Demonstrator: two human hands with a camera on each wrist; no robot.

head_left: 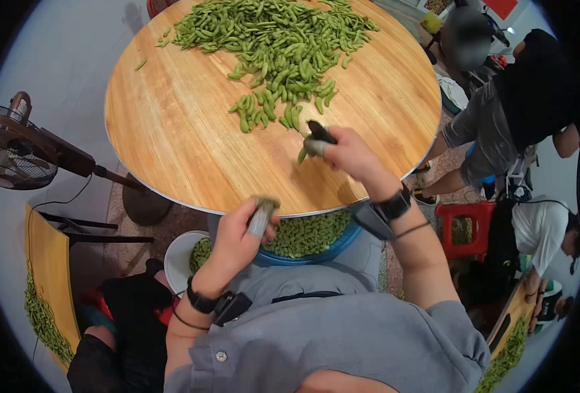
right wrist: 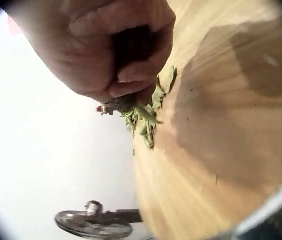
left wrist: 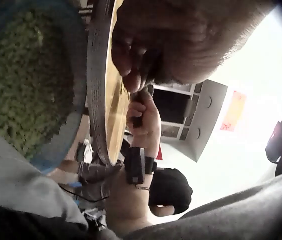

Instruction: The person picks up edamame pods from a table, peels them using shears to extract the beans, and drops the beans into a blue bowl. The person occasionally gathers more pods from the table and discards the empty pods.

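My right hand [head_left: 350,152] is over the near right part of the round wooden table [head_left: 172,137], its fingers curled round a black-handled tool [right wrist: 133,46] whose working end is hidden. A green bean pod [head_left: 302,155] shows right at its wrapped fingertips. My left hand [head_left: 237,232] hovers at the table's near edge with fingers bent and a grey wrap [head_left: 260,219] on the thumb; I cannot tell whether anything lies inside it. Below the edge is a blue basin [head_left: 283,261] of shelled green beans [head_left: 309,236]. A large heap of pods [head_left: 270,39] covers the far part of the table.
At the left stand a fan [head_left: 24,147] and a side table [head_left: 51,275] with more pods. A white bucket [head_left: 175,255] is beside my left forearm. On the right are a standing person [head_left: 532,98], a red stool [head_left: 464,229] and other seated people.
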